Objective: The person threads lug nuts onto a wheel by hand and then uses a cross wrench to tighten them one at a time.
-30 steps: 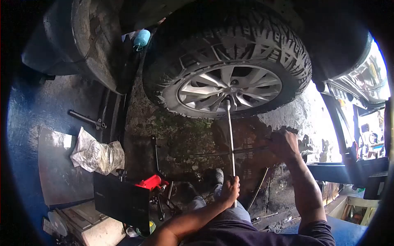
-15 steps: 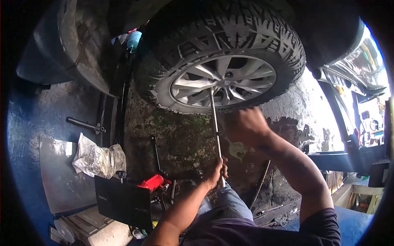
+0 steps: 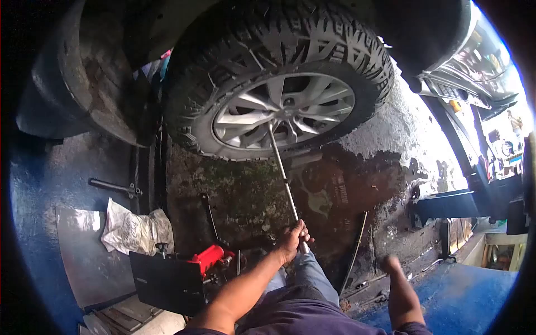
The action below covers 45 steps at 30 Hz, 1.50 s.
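Observation:
A car wheel [image 3: 279, 109] with a silver alloy rim and knobbly tyre fills the top middle. A long metal wrench bar [image 3: 283, 180] runs from the hub down to my left hand [image 3: 293, 239], which is closed around its near end. My right hand [image 3: 392, 264] is lower right, blurred, away from the bar and near the edge of the blue floor; whether it holds anything cannot be made out.
A second tyre [image 3: 84, 72] leans at upper left. A white sack [image 3: 133, 230], a red jack [image 3: 209, 258] and a black panel [image 3: 167, 282] lie at lower left. A rod [image 3: 114, 187] rests on the blue floor. A metal ramp [image 3: 455, 204] stands at right.
My right hand has left the wrench's cross bar and dropped down to the lower right. My left hand stays on the bar's end. The view has shifted, putting the wheel further left.

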Available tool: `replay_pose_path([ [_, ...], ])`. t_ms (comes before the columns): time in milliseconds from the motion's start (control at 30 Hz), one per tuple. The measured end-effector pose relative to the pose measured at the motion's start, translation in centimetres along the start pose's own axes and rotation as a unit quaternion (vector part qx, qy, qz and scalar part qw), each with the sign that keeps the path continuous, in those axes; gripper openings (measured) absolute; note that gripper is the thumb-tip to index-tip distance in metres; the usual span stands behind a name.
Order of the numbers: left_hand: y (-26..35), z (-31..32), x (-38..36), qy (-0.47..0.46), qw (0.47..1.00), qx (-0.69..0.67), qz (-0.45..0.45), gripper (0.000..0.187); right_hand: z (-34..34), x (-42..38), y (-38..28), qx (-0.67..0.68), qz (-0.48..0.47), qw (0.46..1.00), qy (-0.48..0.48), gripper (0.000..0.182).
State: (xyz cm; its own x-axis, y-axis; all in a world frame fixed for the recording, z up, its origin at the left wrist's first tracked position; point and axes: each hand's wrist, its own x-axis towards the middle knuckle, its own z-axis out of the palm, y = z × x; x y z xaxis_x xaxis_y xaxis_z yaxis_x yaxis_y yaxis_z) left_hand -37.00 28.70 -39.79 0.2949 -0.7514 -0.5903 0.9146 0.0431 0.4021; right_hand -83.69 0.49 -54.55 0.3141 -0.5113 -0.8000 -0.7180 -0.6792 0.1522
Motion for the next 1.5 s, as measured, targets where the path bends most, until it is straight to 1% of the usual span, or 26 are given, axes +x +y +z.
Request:
replay_pose_path([
  [67, 0.4, 0.7, -0.2, -0.001, 1.000, 0.003, -0.005, 0.034, 5.6, -5.2, -0.1, 0.281, 0.003, 0.957, -0.075, 0.036],
  [133, 0.5, 0.9, 0.1, -0.006, 1.000, -0.004, -0.005, 0.033, 3.8, -11.7, -2.3, 0.398, 0.098, 0.900, -0.148, 0.036],
  [167, 0.5, 0.6, 0.2, -0.005, 1.000, -0.014, -0.003, 0.033, 0.5, -14.2, -5.6, 0.400, 0.225, 0.875, -0.154, 0.036],
  [200, 0.6, 0.3, 0.1, -0.003, 1.000, -0.024, -0.004, 0.032, 2.9, -13.4, -4.8, 0.417, 0.234, 0.864, -0.158, 0.036],
  [300, 0.5, -1.6, 0.6, 0.018, 1.000, -0.016, -0.006, 0.029, -0.7, -15.1, -7.0, 0.401, 0.191, 0.890, -0.106, 0.038],
  [333, 0.8, -1.8, 0.5, 0.022, 1.000, -0.009, -0.004, 0.029, 0.0, -13.2, -6.8, 0.344, 0.179, 0.917, -0.099, 0.041],
  [367, 1.0, -1.9, 0.4, 0.026, 1.000, -0.002, -0.003, 0.028, 3.0, -10.3, -5.6, 0.326, 0.137, 0.934, -0.043, 0.043],
  [400, 1.0, -1.9, 0.5, 0.026, 1.000, -0.004, -0.005, 0.028, -0.9, -10.8, -7.4, 0.267, 0.139, 0.954, -0.015, 0.042],
  [433, 1.0, -1.9, 0.6, 0.028, 1.000, -0.008, -0.005, 0.028, -7.1, -13.3, -10.5, 0.293, 0.089, 0.951, 0.034, 0.043],
  [467, 1.1, -2.0, 0.5, 0.032, 0.999, -0.013, -0.006, 0.028, -5.9, -10.9, -10.5, 0.270, 0.060, 0.954, 0.113, 0.041],
  [533, 1.2, -1.9, 0.5, 0.024, 1.000, -0.004, 0.001, 0.028, -13.3, -11.9, -14.2, 0.288, -0.017, 0.947, 0.143, 0.045],
  [600, 1.6, -1.5, 0.2, 0.018, 1.000, 0.004, 0.006, 0.027, -20.5, -14.3, -19.3, 0.331, 0.001, 0.893, 0.304, 0.047],
  [700, 1.4, -2.2, 0.6, -0.003, 0.999, -0.039, 0.005, 0.026, -27.7, -14.7, -23.2, 0.293, -0.154, 0.809, 0.486, 0.057],
  [800, 2.2, -1.1, -0.1, 0.017, 0.999, -0.023, 0.019, 0.023, -34.8, -17.1, -27.6, 0.254, -0.259, 0.726, 0.585, 0.057],
  [900, 2.2, -1.2, -0.3, 0.026, 0.999, -0.044, 0.014, 0.023, -40.4, -19.7, -31.3, 0.201, -0.378, 0.638, 0.640, 0.057],
  [1000, 2.5, -0.6, -0.3, 0.017, 0.998, -0.054, 0.023, 0.023, -43.8, -20.4, -34.3, 0.133, -0.419, 0.652, 0.617, 0.059],
  [1067, 2.2, -0.5, -0.2, 0.020, 0.997, -0.063, 0.029, 0.023, -44.5, -18.5, -35.2, 0.113, -0.411, 0.665, 0.613, 0.060],
  [1133, 1.9, -0.5, 0.2, 0.020, 0.996, -0.084, 0.027, 0.024, -44.0, -15.9, -35.2, 0.076, -0.390, 0.688, 0.607, 0.063],
  [1200, 2.1, -0.1, 0.3, 0.028, 0.993, -0.114, 0.012, 0.025, -40.8, -10.1, -33.2, 0.083, -0.346, 0.719, 0.596, 0.062],
  [1233, 1.3, -0.9, 1.1, 0.000, 0.995, -0.100, 0.019, 0.028, -38.5, -7.1, -33.5, 0.082, -0.297, 0.805, 0.506, 0.061],
  [1267, 0.8, -1.5, 2.0, 0.039, 0.997, -0.064, 0.026, 0.029, -33.3, -0.4, -33.9, 0.152, -0.376, 0.858, 0.315, 0.053],
  [1300, 0.4, -2.0, 2.0, 0.081, 0.996, -0.021, 0.026, 0.030, -28.2, 6.2, -34.3, 0.250, -0.389, 0.883, 0.076, 0.044],
  [1333, 1.1, -1.8, 1.9, 0.103, 0.994, 0.023, 0.021, 0.031, -23.4, 12.4, -34.7, 0.299, -0.335, 0.887, -0.112, 0.036],
  [1367, 2.3, -1.4, 2.1, 0.092, 0.995, 0.021, 0.028, 0.031, -20.6, 11.2, -38.4, 0.412, -0.312, 0.817, -0.255, 0.026],
  [1467, 2.2, -0.8, 1.6, 0.079, 0.997, -0.013, 0.022, 0.029, -14.3, 7.4, -38.3, 0.608, -0.298, 0.687, -0.263, 0.025],
  [1500, 2.3, -1.1, 1.5, 0.081, 0.996, -0.012, 0.018, 0.029, -16.6, 3.0, -36.9, 0.551, -0.266, 0.775, -0.159, 0.032],
])
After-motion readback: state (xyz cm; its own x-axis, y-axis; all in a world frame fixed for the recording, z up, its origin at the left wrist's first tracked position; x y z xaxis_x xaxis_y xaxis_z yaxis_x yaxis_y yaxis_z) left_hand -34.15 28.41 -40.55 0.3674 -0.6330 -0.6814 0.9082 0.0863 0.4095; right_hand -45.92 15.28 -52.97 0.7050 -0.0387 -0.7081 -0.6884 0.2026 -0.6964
